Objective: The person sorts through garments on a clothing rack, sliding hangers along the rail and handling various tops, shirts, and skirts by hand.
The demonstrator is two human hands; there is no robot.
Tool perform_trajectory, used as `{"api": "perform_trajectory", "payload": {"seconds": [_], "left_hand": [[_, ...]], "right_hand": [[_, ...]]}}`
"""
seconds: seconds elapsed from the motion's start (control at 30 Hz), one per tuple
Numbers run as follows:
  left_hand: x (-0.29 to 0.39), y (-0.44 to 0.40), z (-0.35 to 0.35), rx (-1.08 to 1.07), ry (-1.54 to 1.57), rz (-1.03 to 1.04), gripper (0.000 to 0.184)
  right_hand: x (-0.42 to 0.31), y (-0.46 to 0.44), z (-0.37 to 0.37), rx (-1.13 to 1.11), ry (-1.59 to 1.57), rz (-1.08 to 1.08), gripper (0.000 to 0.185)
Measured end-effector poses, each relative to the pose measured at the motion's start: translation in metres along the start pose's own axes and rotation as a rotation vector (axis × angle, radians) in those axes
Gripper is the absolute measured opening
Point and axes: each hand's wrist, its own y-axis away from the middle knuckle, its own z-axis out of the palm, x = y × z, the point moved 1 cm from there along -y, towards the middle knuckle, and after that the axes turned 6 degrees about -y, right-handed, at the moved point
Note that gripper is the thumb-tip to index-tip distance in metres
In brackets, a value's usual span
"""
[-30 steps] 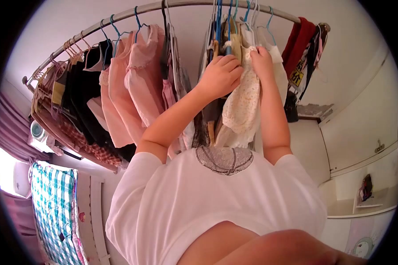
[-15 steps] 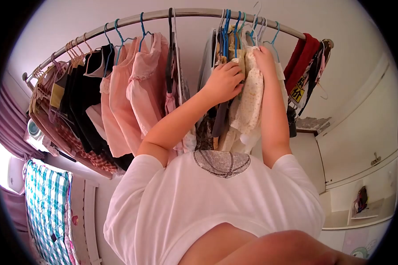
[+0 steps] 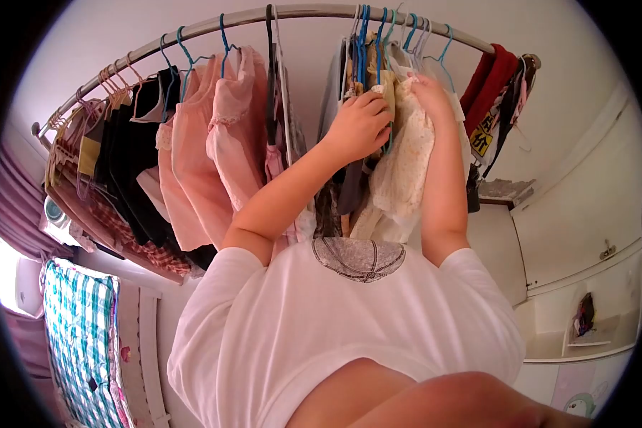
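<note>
Go lightly with the pale garment pinched in right hand; cannot tell grip of left hand alongside.

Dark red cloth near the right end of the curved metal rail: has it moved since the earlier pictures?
No. Judged against the curved metal rail, the dark red cloth hangs at the same place, near the right end.

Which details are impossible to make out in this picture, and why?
In the head view:
What the left hand touches with its palm: covered by the hand.
Dark patterned garment, lower end: hidden by the white T-shirt.
Checked quilt, lower end: cut off by the bottom edge.
Dark item by the shelf: too small to identify.
</note>
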Motion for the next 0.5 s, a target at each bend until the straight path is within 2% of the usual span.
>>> {"api": "perform_trajectory", "payload": {"seconds": [0.07,0.17,0.27,0.37,0.5], "left_hand": [[0.001,-0.001,0.001,0.009,-0.001,0.002,0.019],[0.003,-0.001,0.0,0.014,-0.02,0.004,0.018],[0.003,-0.002,0.0,-0.007,0.008,-0.006,0.018],[0.002,-0.001,0.0,0.005,0.014,-0.005,0.018],[-0.002,0.0,-0.001,0.021,0.029,0.005,0.018]], "right_hand": [[-0.014,0.018,0.001,-0.041,0.098,0.095,0.023],[-0.008,0.028,0.004,0.003,0.102,0.004,0.023],[-0.018,0.037,0.007,0.041,-0.031,-0.022,0.026],[-0.024,0.039,0.011,0.202,-0.093,-0.113,0.031],[-0.046,0.024,0.007,0.145,-0.114,-0.062,0.037]]}}
